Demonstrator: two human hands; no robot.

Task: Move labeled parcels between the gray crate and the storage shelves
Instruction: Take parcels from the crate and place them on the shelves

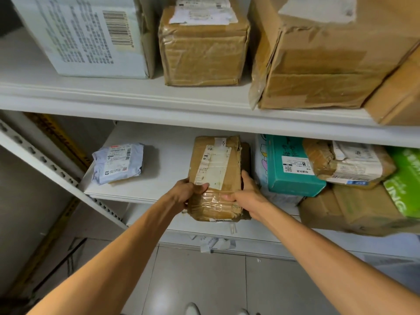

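A brown taped cardboard parcel (217, 169) with a white shipping label lies lengthwise on the lower white shelf (159, 178), its near end sticking out past the shelf's front edge. My left hand (187, 194) grips its near left corner, thumb on top. My right hand (244, 194) holds the near right side, thumb laid over the taped top. The gray crate is not in view.
A small white-blue poly mailer (118, 162) lies left on the same shelf. A teal box (291, 164), a taped parcel (347, 164), a green box (406, 183) and a brown carton (345, 210) crowd the right. The upper shelf (136, 98) carries three larger boxes. Tiled floor lies below.
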